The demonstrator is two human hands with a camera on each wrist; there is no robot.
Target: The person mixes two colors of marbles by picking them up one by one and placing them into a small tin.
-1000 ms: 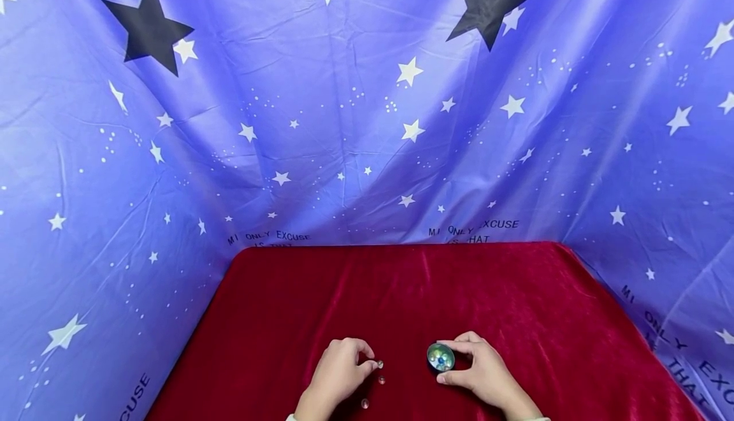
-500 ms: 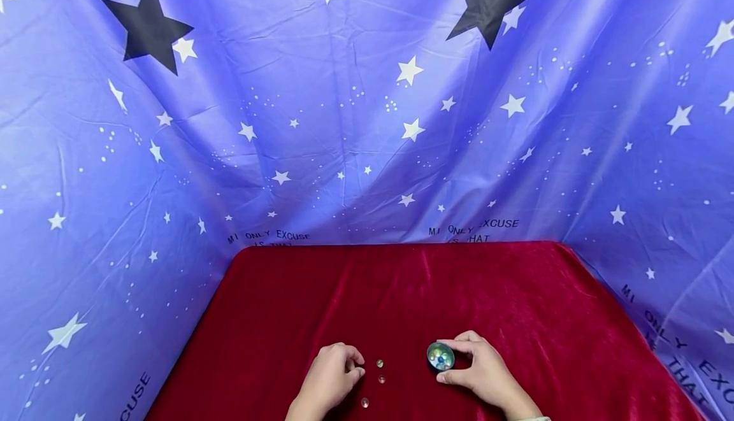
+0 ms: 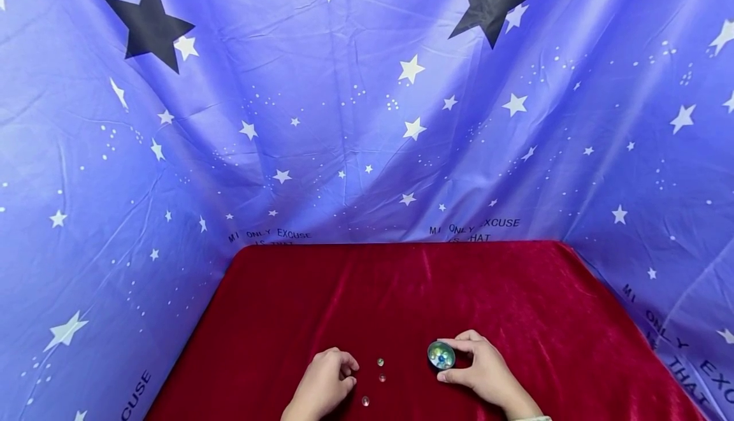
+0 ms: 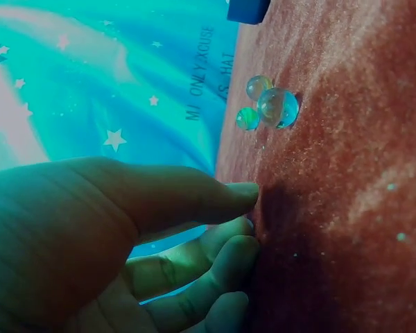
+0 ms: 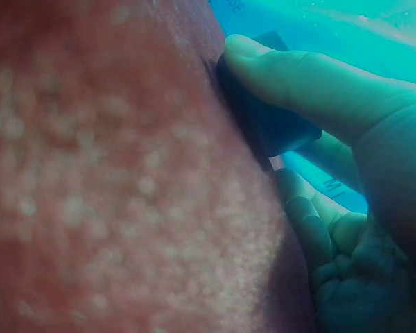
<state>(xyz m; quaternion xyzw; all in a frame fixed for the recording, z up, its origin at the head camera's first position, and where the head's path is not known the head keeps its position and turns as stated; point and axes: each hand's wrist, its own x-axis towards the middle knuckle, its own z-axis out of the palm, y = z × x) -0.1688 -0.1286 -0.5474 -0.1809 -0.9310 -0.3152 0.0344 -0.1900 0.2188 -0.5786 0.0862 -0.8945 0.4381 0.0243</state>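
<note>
Three small glass marbles lie on the red cloth: one with green in it (image 3: pixel 381 362), a reddish-looking one (image 3: pixel 382 378) just nearer, and a clear one (image 3: pixel 366 401) closest to the front. Left of them my left hand (image 3: pixel 322 383) hovers low by the cloth, its fingers loosely bent and nothing between them; the left wrist view shows thumb and fingertips apart from the marbles. My right hand (image 3: pixel 484 373) grips a small round dark-blue container (image 3: pixel 441 356) between thumb and fingers. Glossy green and blue shapes fill its mouth, which faces up.
Red velvet cloth (image 3: pixel 298 300) covers the table. Purple-blue curtains (image 3: pixel 355 121) printed with stars and lettering hang behind it and along both sides. A corner of the blue container (image 4: pixel 248 10) appears at the top of the left wrist view.
My left hand has let go of the green marble, leaving it on the cloth, and drawn back to the left and slightly toward me. The right hand and container have stayed in place.
</note>
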